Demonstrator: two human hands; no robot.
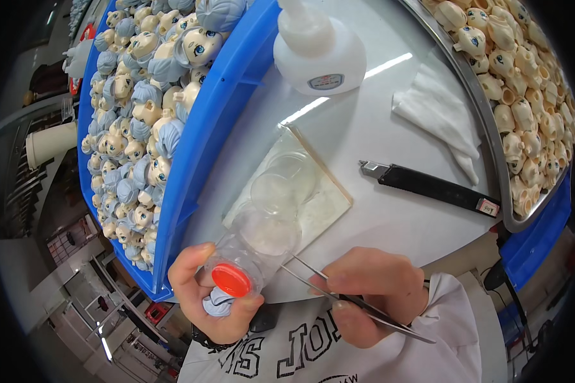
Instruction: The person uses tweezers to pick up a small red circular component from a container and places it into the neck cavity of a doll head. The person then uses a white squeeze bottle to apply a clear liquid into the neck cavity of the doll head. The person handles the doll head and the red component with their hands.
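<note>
My left hand (229,325) is closed round a clear plastic bottle (265,233), whose red cap (231,279) points toward me. A small light-blue doll hair piece (218,302) is tucked in the same hand, below the cap. Metal tweezers (342,297) are pinched in my right hand (380,277). Their two tips are apart and lie close beside the bottle; I cannot tell if they touch it. Beyond the bottle is a pale square tile (326,203) with clear round shapes on it.
A blue bin (201,134) of doll heads with light-blue hair stands left. On the white table are a white squeeze bottle (319,57), a white cloth (434,112) and a black box cutter (428,185). A metal tray (485,96) of bare doll heads sits right.
</note>
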